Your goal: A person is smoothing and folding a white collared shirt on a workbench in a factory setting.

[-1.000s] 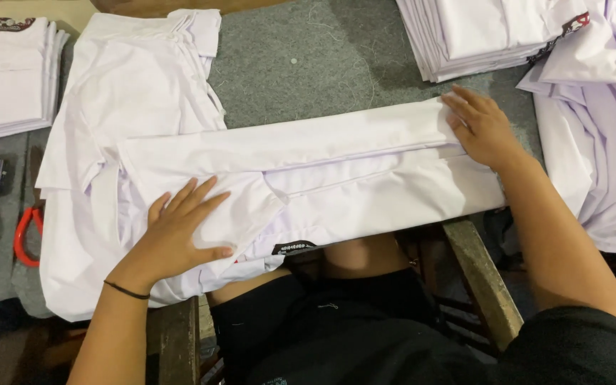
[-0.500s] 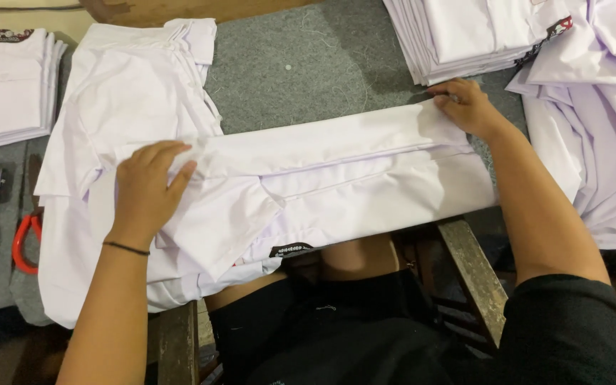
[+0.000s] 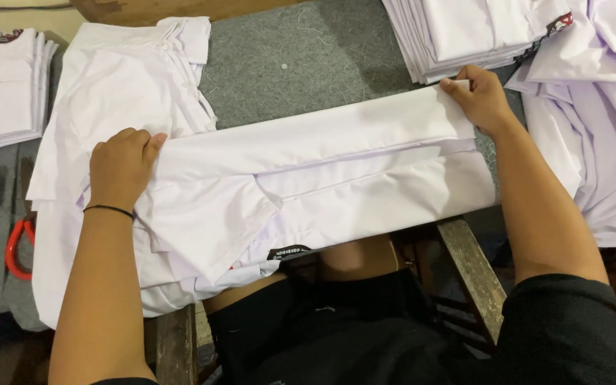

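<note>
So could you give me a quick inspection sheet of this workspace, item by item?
Surface: grey felt-covered table.
Job's things: white shirt lying across the table edge, partly folded lengthwise.
Clutter: stacks of folded white shirts at top right and far left; loose white garments at right; red-handled scissors.
Hands: left hand and right hand each grip an end of the fold.
Cables: nothing seen.
Surroundings: wooden frame below.
</note>
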